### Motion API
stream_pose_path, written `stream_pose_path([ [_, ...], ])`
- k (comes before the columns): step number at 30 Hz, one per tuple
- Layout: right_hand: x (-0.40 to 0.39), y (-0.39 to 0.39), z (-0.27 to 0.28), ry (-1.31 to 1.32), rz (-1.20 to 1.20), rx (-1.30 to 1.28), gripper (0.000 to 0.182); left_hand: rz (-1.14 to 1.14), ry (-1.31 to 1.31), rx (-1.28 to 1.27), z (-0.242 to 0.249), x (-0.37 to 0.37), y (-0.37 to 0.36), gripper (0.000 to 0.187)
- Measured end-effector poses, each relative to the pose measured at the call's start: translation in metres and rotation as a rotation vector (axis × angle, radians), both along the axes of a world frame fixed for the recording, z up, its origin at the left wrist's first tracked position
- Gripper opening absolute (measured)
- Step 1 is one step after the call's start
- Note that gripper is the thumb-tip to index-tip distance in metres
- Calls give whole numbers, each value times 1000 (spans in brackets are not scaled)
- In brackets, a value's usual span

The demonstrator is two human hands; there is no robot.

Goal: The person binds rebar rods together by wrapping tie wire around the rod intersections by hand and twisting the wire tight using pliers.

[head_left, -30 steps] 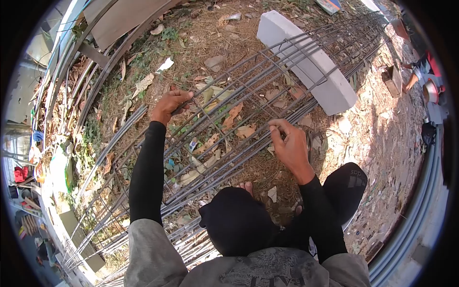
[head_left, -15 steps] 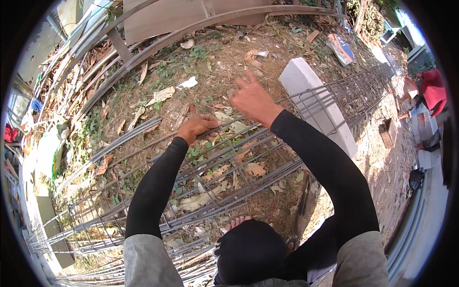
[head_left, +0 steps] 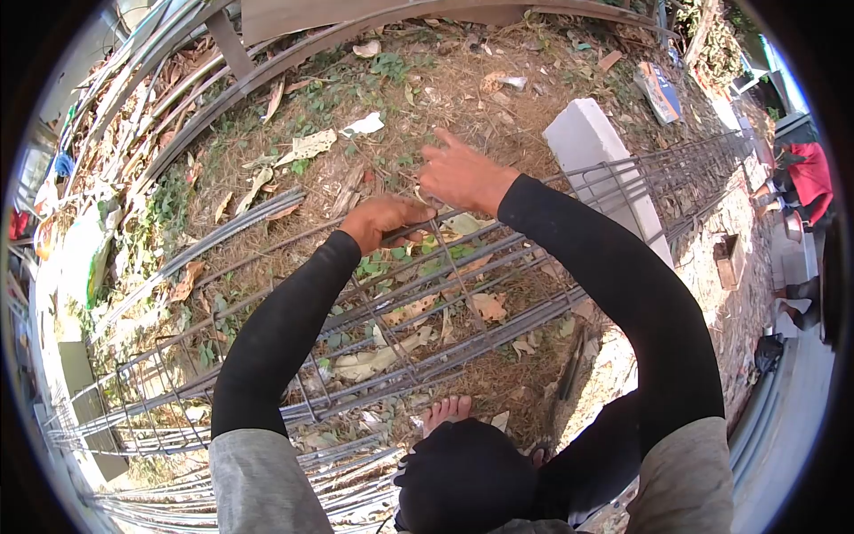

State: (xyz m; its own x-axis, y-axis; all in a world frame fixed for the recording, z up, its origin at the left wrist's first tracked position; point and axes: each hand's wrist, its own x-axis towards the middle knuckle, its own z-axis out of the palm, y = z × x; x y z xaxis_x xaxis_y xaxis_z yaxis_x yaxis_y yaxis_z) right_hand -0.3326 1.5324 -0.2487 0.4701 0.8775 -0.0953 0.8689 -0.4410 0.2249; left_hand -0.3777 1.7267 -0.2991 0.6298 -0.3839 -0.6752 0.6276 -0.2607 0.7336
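Observation:
A long rebar cage [head_left: 498, 335] of steel bars and square stirrups runs diagonally across the ground below my hands. My left hand [head_left: 384, 222] is closed around its upper bar, fingertips beside the top of a stirrup [head_left: 458, 271]. Just right of it and slightly higher, my right hand [head_left: 464, 173] has its fingers curled, with the index finger partly stretched out. Whatever lies between its thumb and fingers is too small to make out; a thin wire may be there. My black sleeves cover parts of the cage.
A white block [head_left: 598, 147] supports the cage on the right, a wooden block [head_left: 102, 463] on the left. Loose bars [head_left: 222, 233] lie beyond it. My bare foot [head_left: 445, 411] is close to the near bars. A person in red [head_left: 809, 182] is at far right.
My right hand has come down and nearer to my left hand. The left stays on the bar. The view has shifted slightly, and more of my foot shows.

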Motion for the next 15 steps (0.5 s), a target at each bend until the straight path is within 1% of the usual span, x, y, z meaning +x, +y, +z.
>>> stream_pose_path([
  [3,-1,1,-1,69,-46,45,15,-14,21,7,-4,4,-1,27],
  [6,-21,-1,-5,20,-137,78,8,-18,43,-33,-10,7,1,25],
  [7,-35,-4,-7,26,-191,139,7,-17,49,-60,-12,8,2,25],
  [9,-71,-14,-8,35,-301,262,14,-25,71,-101,-17,9,1,24],
  [12,-101,-30,-22,56,-379,513,29,-20,98,-116,-16,11,1,24],
  [13,-100,-38,-23,80,-375,512,39,-10,96,-108,-14,10,0,24],
  [15,-92,-43,-22,60,-342,514,38,2,100,-84,-12,9,-1,24],
])
